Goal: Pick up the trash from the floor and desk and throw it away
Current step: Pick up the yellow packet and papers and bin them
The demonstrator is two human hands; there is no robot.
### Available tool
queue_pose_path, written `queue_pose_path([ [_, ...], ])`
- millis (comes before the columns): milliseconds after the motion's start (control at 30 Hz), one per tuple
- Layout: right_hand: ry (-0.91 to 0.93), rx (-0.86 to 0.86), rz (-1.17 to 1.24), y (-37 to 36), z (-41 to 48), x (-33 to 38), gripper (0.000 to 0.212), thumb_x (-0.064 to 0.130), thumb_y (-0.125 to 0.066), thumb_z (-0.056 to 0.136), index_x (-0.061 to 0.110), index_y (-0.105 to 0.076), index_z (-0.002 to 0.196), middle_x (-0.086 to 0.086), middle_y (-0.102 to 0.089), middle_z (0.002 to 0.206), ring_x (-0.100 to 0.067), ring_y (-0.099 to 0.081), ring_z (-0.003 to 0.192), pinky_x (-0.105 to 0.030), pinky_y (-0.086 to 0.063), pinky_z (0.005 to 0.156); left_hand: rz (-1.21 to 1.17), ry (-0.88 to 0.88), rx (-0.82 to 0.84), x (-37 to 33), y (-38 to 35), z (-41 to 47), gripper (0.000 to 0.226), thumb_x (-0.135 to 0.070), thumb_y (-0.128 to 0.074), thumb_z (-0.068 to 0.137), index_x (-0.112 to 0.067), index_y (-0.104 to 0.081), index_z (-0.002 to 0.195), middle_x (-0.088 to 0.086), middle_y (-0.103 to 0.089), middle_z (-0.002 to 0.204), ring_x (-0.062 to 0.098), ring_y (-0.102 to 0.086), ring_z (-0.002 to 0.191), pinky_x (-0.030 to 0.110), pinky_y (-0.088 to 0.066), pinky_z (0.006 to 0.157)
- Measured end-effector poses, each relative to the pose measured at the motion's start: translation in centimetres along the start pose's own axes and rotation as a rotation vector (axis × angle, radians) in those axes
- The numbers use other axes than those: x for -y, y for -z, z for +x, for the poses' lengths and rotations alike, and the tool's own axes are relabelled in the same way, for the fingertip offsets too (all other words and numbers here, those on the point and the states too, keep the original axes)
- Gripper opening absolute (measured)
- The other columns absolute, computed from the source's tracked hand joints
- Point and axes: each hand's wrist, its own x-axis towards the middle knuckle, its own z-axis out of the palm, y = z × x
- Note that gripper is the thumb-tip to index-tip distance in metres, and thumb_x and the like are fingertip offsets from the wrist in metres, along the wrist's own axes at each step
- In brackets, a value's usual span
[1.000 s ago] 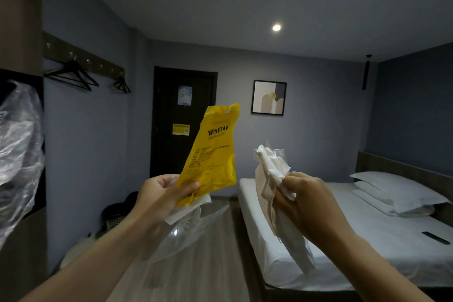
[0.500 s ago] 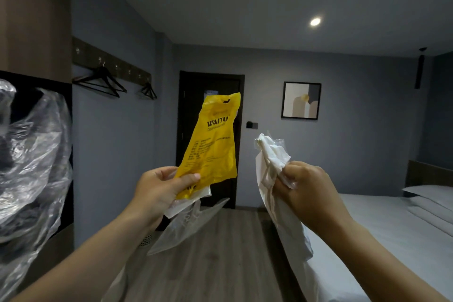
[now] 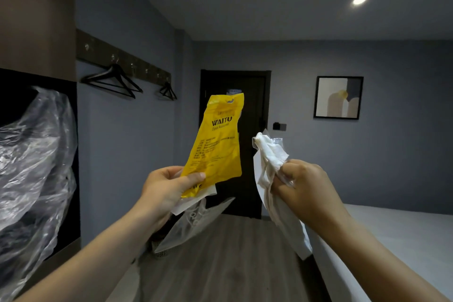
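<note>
The left hand (image 3: pixel 169 186) is held up near the middle of the view with its fingers curled. A yellow packet (image 3: pixel 215 147) is pinched at its lower corner between the thumb, laid across the printed face, and the fingers behind it. The packet stands nearly upright, leaning slightly to the right, and the word "WAITU" is printed on its upper half (the smaller print below cannot be read). A white paper slip (image 3: pixel 193 200) and a clear plastic bag (image 3: pixel 193 225) are held in the same grasp, and the bag hangs below the hand. The right hand (image 3: pixel 306 191) is clenched around a crumpled white paper bundle (image 3: pixel 269 154). The top of the bundle protrudes above the fist and its longer part hangs below. A scrap of clear wrapper (image 3: pixel 278 141) is seen at the top of the bundle. The two hands are kept apart, with the packet and the bundle near each other but not touching. All held items are in the air above the wooden floor (image 3: pixel 220 265). A bed (image 3: pixel 392 240) lies to the right, a dark door (image 3: pixel 255 95) stands behind the packet, and a crinkled clear plastic sheet (image 3: pixel 31 167) fills the left edge.
</note>
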Motion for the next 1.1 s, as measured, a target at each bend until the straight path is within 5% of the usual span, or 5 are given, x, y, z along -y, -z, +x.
queue_pose_path([
  [600,0.032,0.07,0.087,-20.3,17.1,-14.0,0.03,0.026,-0.065,0.083,0.01,-0.056,0.061,0.001,-0.054,0.067,-0.013,-0.051,0.06,-0.032,-0.045,0.054,0.065,0.017,-0.108,10.1,-4.0,25.1,0.021,-0.015,-0.081,0.07,-0.007,-0.072,0.088,0.006,-0.076,0.086,0.02,-0.071,0.075,0.03,-0.055,0.068],
  [733,0.031,0.067,0.097,-25.9,21.2,-15.6,0.032,0.025,-0.065,0.083,0.014,-0.05,0.056,0.003,-0.051,0.065,-0.011,-0.048,0.058,-0.028,-0.041,0.052,0.077,0.0,-0.1,12.2,-3.0,32.1,0.017,-0.017,-0.081,0.07,-0.01,-0.073,0.084,0.005,-0.076,0.084,0.023,-0.071,0.08,0.037,-0.054,0.077],
  [933,0.018,0.047,0.071,-34.5,29.4,-16.9,0.033,0.026,-0.064,0.082,0.015,-0.048,0.056,0.004,-0.05,0.062,-0.011,-0.046,0.055,-0.026,-0.036,0.05,0.087,-0.002,-0.068,14.8,-1.2,43.8,0.019,-0.019,-0.08,0.071,-0.01,-0.073,0.086,0.004,-0.076,0.083,0.022,-0.072,0.078,0.025,-0.053,0.055],
  [1100,-0.002,0.032,0.089,-41.5,34.8,-18.8,0.032,0.027,-0.061,0.081,0.011,-0.049,0.056,0.002,-0.049,0.061,-0.012,-0.045,0.052,-0.027,-0.035,0.048,0.102,0.01,-0.054,17.7,-0.5,52.2,0.023,-0.022,-0.081,0.07,-0.01,-0.073,0.089,0.004,-0.075,0.085,0.016,-0.07,0.072,0.021,-0.049,0.052],
])
